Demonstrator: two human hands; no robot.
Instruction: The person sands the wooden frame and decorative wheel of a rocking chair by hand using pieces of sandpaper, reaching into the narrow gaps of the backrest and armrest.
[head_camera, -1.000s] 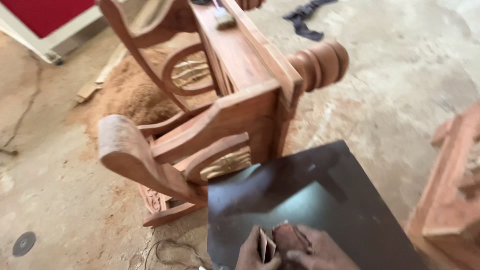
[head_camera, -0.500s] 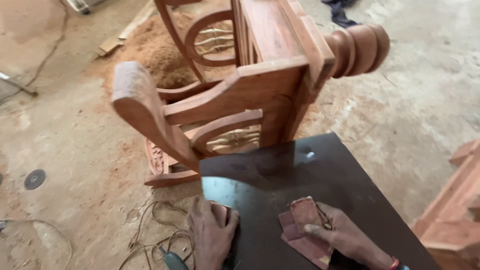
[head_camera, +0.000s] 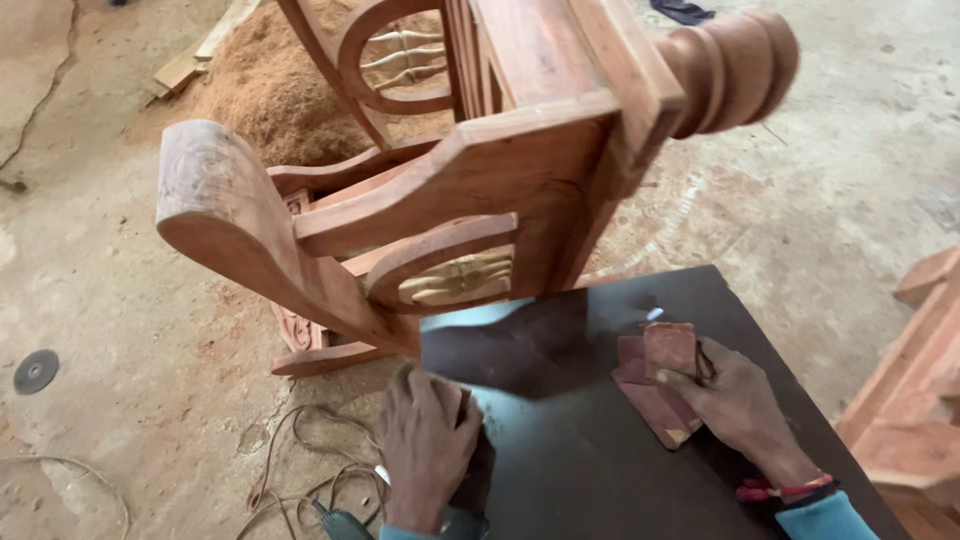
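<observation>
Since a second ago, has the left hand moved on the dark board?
Yes. The left hand has gone from beside the right hand to the dark board's left edge; the right stays on the sandpaper pieces.

Board surface: the dark board (head_camera: 590, 470) has bare room between the left hand (head_camera: 425, 445) and the right hand (head_camera: 735, 400); a hand could pass there.
Right side of board: partly taken by reddish sandpaper pieces (head_camera: 660, 385) under the right hand.
Far edge of board: blocked by the overturned wooden chair (head_camera: 470, 190), whose frame rises directly beyond it.
Left of board: curved chair arm (head_camera: 230, 220) overhangs; loose cord (head_camera: 290, 470) lies on the floor below.
Right of board: another wooden piece (head_camera: 915, 400) stands near; narrow floor gap between.
Far left floor: open concrete, one round disc (head_camera: 36, 370).
</observation>
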